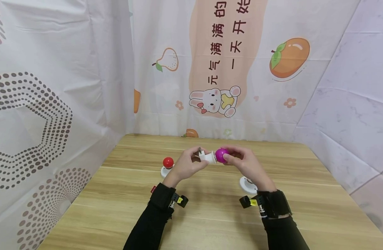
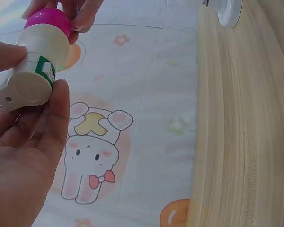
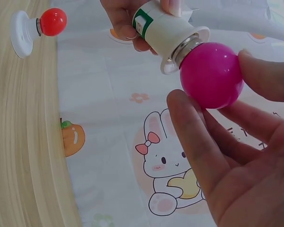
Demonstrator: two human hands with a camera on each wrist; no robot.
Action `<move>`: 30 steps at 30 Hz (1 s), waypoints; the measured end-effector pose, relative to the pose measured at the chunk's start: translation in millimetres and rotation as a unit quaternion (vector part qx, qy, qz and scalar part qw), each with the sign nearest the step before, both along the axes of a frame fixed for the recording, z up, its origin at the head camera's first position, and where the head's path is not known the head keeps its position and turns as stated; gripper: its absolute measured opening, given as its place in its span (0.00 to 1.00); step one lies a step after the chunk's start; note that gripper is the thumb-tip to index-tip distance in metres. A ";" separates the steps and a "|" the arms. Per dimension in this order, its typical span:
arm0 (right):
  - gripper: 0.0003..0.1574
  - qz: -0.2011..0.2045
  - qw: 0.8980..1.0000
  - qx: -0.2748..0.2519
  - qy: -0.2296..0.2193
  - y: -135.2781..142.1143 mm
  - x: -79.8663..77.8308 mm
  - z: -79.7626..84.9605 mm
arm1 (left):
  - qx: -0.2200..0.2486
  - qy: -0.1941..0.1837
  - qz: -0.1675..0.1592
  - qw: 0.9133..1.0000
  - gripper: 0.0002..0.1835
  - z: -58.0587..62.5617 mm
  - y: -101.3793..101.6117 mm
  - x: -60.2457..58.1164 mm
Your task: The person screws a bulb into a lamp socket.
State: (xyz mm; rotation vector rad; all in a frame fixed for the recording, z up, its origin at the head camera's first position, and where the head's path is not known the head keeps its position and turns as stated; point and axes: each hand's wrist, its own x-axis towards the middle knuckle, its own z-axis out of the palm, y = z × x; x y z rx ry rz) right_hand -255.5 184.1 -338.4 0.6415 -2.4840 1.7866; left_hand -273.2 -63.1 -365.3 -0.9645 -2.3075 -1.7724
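My left hand (image 1: 187, 165) grips a white plug-in lamp socket (image 1: 209, 158) between thumb and fingers, above the table. The socket has metal plug prongs at its left end and a small white switch on a green patch (image 3: 141, 23). My right hand (image 1: 245, 163) pinches a magenta light bulb (image 1: 221, 155) between thumb and fingertips. The bulb is in line with the flared mouth of the socket, and part of its silver screw base (image 3: 185, 48) shows between globe and rim in the right wrist view. The rest of that base is hidden inside the socket.
Left of my hands, a red bulb (image 1: 168, 162) stands in a round white base (image 1: 164, 172) on the wooden table (image 1: 207, 215). Another round white base (image 1: 247, 186) sits partly behind my right forearm. A printed curtain (image 1: 166, 90) hangs behind the table.
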 end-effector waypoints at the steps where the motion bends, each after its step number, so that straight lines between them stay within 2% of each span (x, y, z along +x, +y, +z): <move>1: 0.27 0.001 1.000 -0.005 -0.006 -0.5 0.0 0.2 | -0.001 0.000 0.001 1.000 0.13 0.1 0.1 0.2; 6: 0.28 -0.004 1.000 -0.016 -0.024 -2.5 -0.1 1.4 | -0.010 -0.002 0.004 1.000 0.14 0.6 0.6 0.6; 16: 0.30 -0.043 0.998 -0.005 -0.043 -8.6 0.9 3.3 | -0.016 0.003 0.002 1.000 0.13 1.3 1.0 0.3; 21: 0.31 -0.045 0.998 -0.011 -0.046 -10.8 0.1 2.9 | -0.013 -0.002 0.003 1.000 0.13 0.9 0.1 0.2; 25: 0.32 -0.026 0.999 -0.020 -0.031 -8.9 -0.8 1.8 | -0.009 -0.010 0.005 1.000 0.13 1.0 -0.6 0.6; 30: 0.31 0.006 1.000 0.000 0.020 -0.3 -0.2 0.7 | -0.007 -0.010 0.005 1.000 0.14 1.5 -1.4 0.6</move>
